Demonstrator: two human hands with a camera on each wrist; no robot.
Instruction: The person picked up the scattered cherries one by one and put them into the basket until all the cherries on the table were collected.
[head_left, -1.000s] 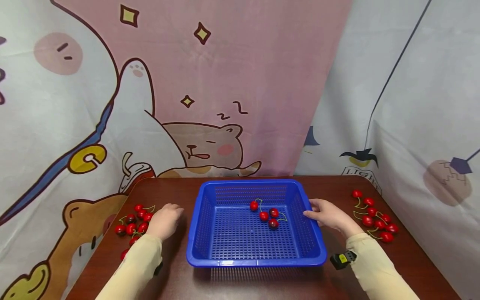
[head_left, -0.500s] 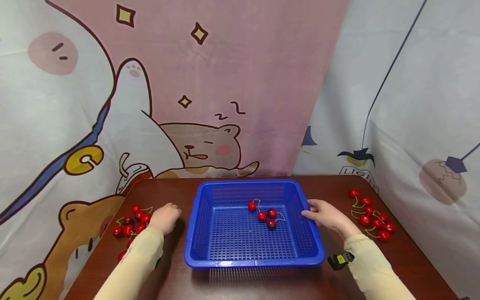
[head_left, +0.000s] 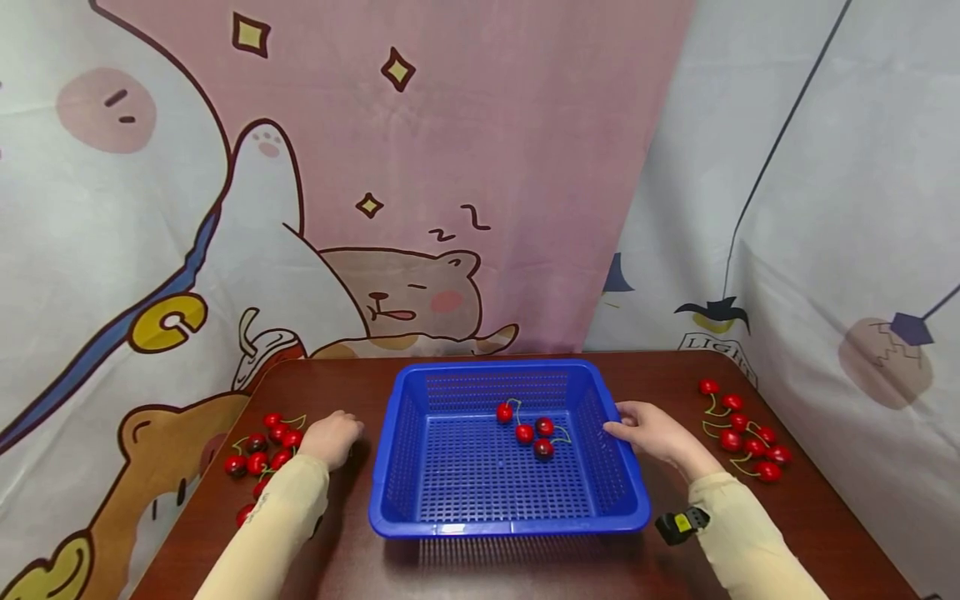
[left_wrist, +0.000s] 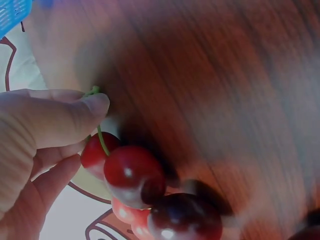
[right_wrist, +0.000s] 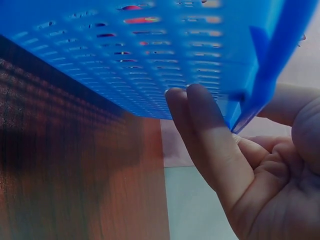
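Observation:
My left hand [head_left: 332, 439] is over the left side of the brown table, at the edge of a pile of red cherries [head_left: 257, 462]. In the left wrist view its thumb and a finger pinch a green stem [left_wrist: 103, 141], with a shiny cherry [left_wrist: 133, 175] hanging just below. A darker cherry [left_wrist: 185, 217] lies close under that one. On the other side, my right hand [head_left: 654, 433] grips the right rim of a blue plastic basket [head_left: 510, 527], thumb inside and fingers against the outer wall. Several cherries [head_left: 525, 433] lie inside the basket toward its back right.
Another group of stemmed cherries [head_left: 753, 447] lies at the right of the table [head_left: 517, 575]. A cartoon-printed cloth [head_left: 540, 167] hangs behind the table and along its sides.
The head view has shifted slightly. Both hands, the basket and the cherries otherwise keep their places.

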